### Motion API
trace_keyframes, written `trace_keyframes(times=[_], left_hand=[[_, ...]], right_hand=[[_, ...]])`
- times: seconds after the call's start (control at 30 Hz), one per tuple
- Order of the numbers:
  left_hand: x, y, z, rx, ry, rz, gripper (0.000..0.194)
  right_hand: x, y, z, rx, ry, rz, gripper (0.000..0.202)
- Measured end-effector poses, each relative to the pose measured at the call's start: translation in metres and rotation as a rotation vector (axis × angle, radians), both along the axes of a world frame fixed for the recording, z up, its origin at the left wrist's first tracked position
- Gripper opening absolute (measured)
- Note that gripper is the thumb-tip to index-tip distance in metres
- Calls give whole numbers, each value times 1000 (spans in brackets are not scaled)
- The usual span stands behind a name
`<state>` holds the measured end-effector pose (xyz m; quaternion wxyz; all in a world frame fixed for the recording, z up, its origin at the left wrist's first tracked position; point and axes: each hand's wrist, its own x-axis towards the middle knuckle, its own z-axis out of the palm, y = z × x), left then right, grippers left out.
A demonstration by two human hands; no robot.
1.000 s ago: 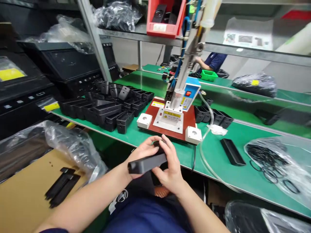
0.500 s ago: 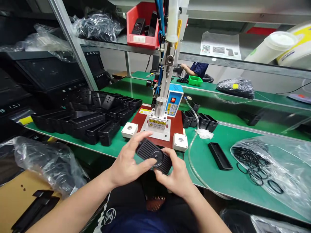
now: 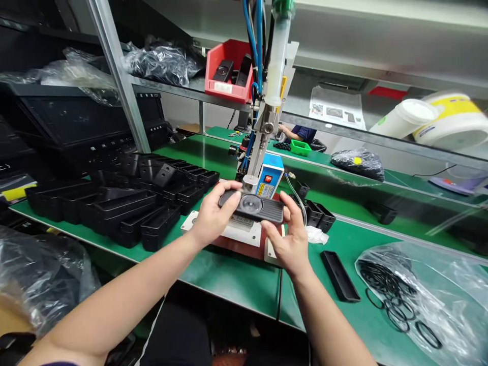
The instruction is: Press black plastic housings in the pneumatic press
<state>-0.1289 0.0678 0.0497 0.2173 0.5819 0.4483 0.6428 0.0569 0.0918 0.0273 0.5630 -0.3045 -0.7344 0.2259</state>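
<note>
We hold the black part (image 3: 252,205) between both hands, in front of the press (image 3: 250,182); its long axis runs left to right, the right end slightly lower, its round disc facing up towards us; our left hand (image 3: 212,216) grips the left end, thumb on the top face; our right hand (image 3: 292,243) clasps the right end, thumb at the near edge; each hand is about equally close to the disc; the part overlaps the plate (image 3: 244,234) in view, and we cannot tell whether they touch.
</note>
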Motion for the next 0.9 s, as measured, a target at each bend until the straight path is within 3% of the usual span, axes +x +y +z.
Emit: trace_keyframes(times=[0.13, 0.27, 0.37, 0.47, 0.6, 0.77, 0.9], left_hand=[[-6, 55, 27, 108, -26, 22, 29], [-11, 89, 20, 69, -68, 47, 28], [-12, 94, 8, 56, -83, 64, 29], [-10, 91, 2, 63, -94, 84, 27], [-9, 86, -2, 68, -60, 97, 29], [-11, 89, -6, 101, 24, 114, 31], [-13, 91, -5, 102, 66, 139, 33]], right_hand=[[-11, 48, 29, 53, -80, -105, 50], [-18, 80, 26, -59, -93, -39, 42], [-20, 84, 18, -151, -61, 30, 42], [-18, 80, 18, -96, -98, -15, 40], [-15, 77, 16, -8, -180, -48, 36], [-18, 81, 1, -100, -44, 82, 42], [-23, 77, -4, -100, -64, 39, 45]])
